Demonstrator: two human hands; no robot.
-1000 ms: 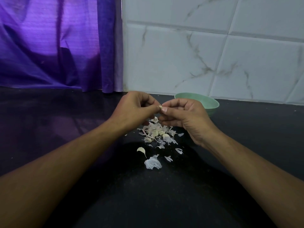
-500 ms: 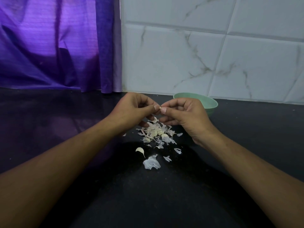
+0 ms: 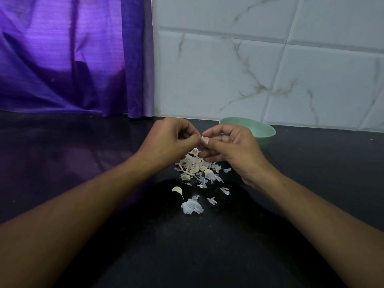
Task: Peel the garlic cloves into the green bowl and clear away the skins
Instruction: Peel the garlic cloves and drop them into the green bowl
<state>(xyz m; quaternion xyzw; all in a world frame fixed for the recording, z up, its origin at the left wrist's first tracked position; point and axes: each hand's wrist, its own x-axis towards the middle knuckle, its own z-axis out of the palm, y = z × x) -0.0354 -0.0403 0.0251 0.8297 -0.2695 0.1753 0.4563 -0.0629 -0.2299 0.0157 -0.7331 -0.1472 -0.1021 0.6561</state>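
A small pale garlic clove [image 3: 202, 138] is pinched between fingertips [image 3: 206, 140] above a heap of papery white skins [image 3: 195, 169]. A loose clove [image 3: 177, 190] lies just nearer. The green bowl [image 3: 262, 129] stands upright, far right.

Left hand [image 3: 166, 140], right hand [image 3: 230, 146]: curled fingers [image 3: 192, 139], seemingly tip to tip.
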